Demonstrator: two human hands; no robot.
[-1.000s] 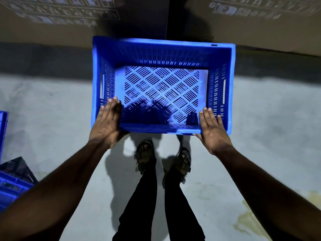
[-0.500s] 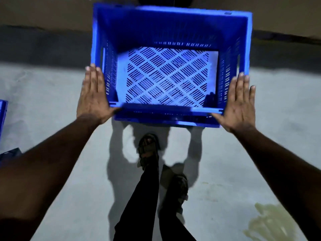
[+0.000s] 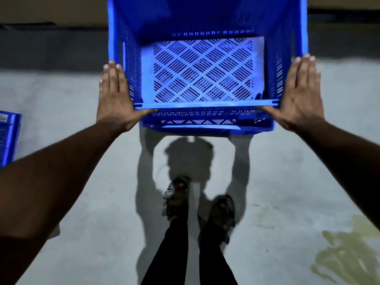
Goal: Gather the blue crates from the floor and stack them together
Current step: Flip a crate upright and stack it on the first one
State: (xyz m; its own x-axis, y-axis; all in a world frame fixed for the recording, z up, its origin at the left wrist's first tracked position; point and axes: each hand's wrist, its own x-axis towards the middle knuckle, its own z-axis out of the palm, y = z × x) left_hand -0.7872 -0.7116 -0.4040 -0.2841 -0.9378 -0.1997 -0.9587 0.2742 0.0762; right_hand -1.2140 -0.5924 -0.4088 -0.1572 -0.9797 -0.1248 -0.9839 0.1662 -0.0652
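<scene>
The head camera looks down at a blue crate (image 3: 202, 70) that is carried in the air above the grey floor (image 3: 72, 202), in front of the person. The crate is open upward and its far end goes out of the top of the picture. Its bottom has a pattern of slotted diamonds, and its walls have rows of small slots.

The left hand (image 3: 114, 95) lies flat against the left outside wall of the crate, fingers straight and together, pointing away from the person. Its thumb reaches under the near rim at the corner. The right hand (image 3: 301, 93) does the same on the right outside wall: fingers straight, palm pressed to the wall, thumb along the near edge at the corner. So the crate is pressed between the two flat palms, not gripped with curled fingers.

Below the crate its shadow and the shadow of the arms fall on the floor. The two legs in dark trousers (image 3: 193, 254) and two feet in dark sandals (image 3: 223, 214) stand under it.

At the left edge a second blue crate (image 3: 8, 136) is partly visible on the floor, well apart from the carried one. A yellowish stain (image 3: 347, 254) is on the floor at the lower right. A pale wall (image 3: 51, 9) runs along the top
</scene>
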